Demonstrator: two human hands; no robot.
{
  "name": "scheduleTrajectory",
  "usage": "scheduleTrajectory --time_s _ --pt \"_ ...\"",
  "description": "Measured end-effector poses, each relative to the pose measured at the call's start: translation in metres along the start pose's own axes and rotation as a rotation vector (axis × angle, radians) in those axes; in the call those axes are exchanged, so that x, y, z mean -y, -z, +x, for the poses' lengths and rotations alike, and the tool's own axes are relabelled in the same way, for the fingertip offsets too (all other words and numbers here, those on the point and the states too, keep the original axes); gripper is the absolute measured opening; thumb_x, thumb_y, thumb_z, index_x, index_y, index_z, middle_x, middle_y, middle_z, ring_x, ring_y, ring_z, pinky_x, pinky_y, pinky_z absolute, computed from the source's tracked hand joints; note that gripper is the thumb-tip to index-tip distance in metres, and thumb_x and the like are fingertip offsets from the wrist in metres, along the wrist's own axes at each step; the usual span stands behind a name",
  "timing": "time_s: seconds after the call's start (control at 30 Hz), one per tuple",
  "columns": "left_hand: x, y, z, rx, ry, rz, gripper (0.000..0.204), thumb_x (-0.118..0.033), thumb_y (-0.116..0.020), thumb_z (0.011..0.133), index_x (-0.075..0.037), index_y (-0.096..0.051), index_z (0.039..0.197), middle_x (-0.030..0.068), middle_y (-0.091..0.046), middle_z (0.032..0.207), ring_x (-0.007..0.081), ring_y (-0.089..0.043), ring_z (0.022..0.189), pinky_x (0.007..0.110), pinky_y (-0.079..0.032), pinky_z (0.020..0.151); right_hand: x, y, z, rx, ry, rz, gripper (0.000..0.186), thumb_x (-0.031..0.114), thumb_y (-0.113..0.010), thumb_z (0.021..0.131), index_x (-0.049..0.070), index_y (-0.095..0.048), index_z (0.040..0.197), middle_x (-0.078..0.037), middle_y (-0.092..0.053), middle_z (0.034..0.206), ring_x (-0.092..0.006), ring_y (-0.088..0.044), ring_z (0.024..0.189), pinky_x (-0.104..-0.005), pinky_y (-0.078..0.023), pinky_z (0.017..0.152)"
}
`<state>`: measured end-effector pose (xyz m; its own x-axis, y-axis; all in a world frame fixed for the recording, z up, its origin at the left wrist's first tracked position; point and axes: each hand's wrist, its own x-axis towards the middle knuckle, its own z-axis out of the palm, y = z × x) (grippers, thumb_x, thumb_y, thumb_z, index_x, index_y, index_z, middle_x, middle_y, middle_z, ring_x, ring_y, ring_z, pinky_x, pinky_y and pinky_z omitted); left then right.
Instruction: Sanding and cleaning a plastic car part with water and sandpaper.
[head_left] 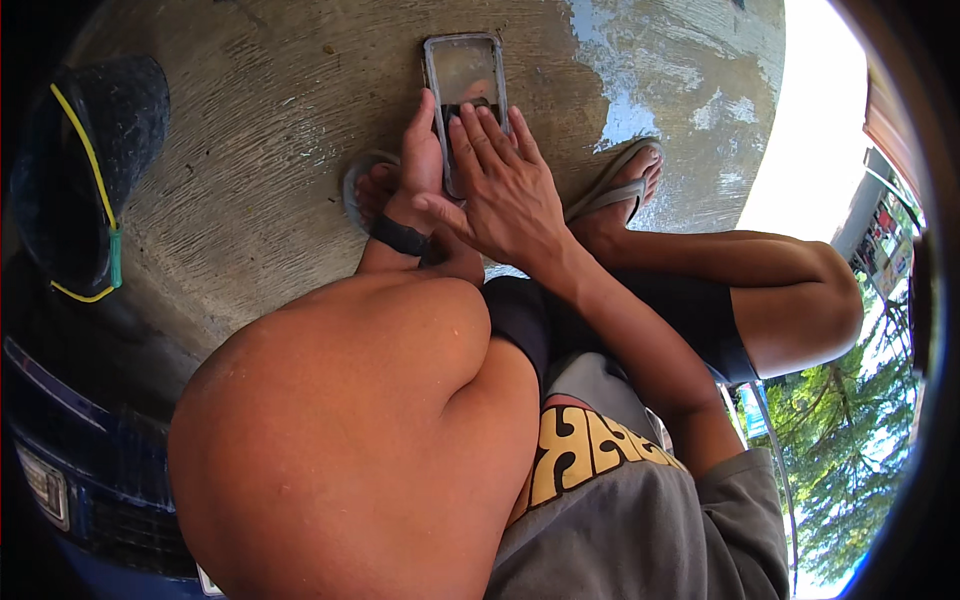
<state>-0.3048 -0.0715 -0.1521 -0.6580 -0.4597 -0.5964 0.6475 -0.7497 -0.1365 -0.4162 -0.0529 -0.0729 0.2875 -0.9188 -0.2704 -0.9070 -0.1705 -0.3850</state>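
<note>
A narrow, phone-shaped object (pixel 463 62) with a pale grey raised rim and a glassy face is held out above the floor between my feet. Whether it is a phone in a case or only a see-through case, I cannot tell. My left hand (pixel 421 150), with a black band at its wrist, grips its left side, the thumb up along the edge. Across its lower half lies my right hand (pixel 498 180), flat with fingers stretched out and holding nothing of its own. This hand hides the object's lower part and most of my left fingers.
Beneath is a rough concrete floor (pixel 270 130) with a wet or pale patch (pixel 625 75) at the right. A black bucket-like container (pixel 95 180) with a yellow-and-green handle stands at far left, near a dark blue vehicle (pixel 110 480). My bent left knee (pixel 330 420) fills the lower left.
</note>
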Motion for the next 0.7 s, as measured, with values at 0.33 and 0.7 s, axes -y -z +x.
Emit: scheduleTrajectory --time_s 0.33,0.7 --pt "0.003 0.004 0.011 0.170 0.039 -0.193 0.070 -0.061 -0.033 0.103 -0.007 -0.042 0.147 0.0159 -0.054 0.140 0.0299 -0.055 0.127 0.045 -0.044 0.108 -0.019 -0.002 0.008 0.018 -0.042 0.050 0.096 0.073 -0.037 0.094 -0.013 -0.050 0.136 -0.028 -0.050 0.144 -0.0360 -0.043 0.140 -0.0493 -0.016 0.122" --pt "-0.001 -0.001 0.004 0.175 0.070 -0.229 0.071 -0.063 -0.031 0.103 -0.008 -0.046 0.145 0.0134 -0.059 0.135 0.0269 -0.059 0.121 0.043 -0.045 0.106 -0.026 -0.006 0.026 -0.013 -0.052 -0.018 0.095 0.073 -0.039 0.093 -0.009 -0.048 0.139 -0.025 -0.048 0.147 -0.0331 -0.041 0.141 -0.0485 -0.019 0.121"
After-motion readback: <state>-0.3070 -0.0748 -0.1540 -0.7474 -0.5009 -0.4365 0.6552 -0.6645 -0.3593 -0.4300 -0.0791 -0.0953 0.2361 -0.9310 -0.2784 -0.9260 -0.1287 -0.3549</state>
